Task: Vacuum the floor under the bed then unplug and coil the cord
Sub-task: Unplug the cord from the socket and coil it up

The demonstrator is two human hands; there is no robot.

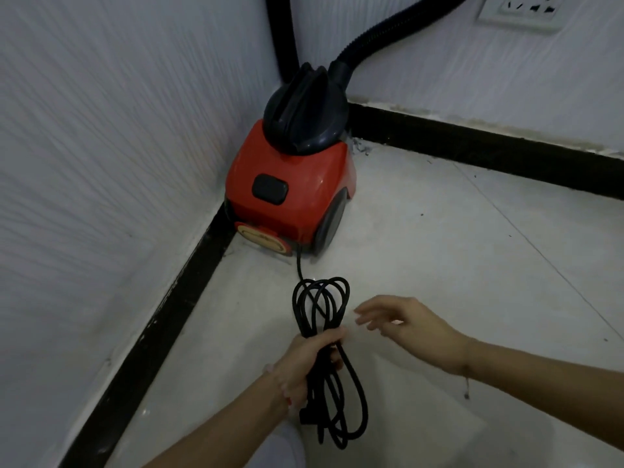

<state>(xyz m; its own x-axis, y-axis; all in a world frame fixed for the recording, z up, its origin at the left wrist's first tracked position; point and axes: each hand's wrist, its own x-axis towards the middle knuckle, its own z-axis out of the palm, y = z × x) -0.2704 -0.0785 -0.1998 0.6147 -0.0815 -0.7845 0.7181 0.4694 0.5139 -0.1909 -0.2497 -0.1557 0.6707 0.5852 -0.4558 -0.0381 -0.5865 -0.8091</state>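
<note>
A red vacuum cleaner (290,194) with a dark top and a black ribbed hose (388,32) stands in the corner of the room. Its black cord (320,305) runs from the rear of the body into a bundle of several loops. My left hand (310,359) grips that bundle round its middle, with loops sticking out above and hanging below. The plug (305,417) dangles at the lower end of the bundle. My right hand (405,324) hovers just right of the loops, fingers spread and relaxed, touching nothing.
A white wall socket (521,10) sits at the top right with nothing plugged in. Black skirting (489,153) runs along both walls. Pale floor tiles (472,265) stretch to the right. Dust lies in the corner behind the vacuum.
</note>
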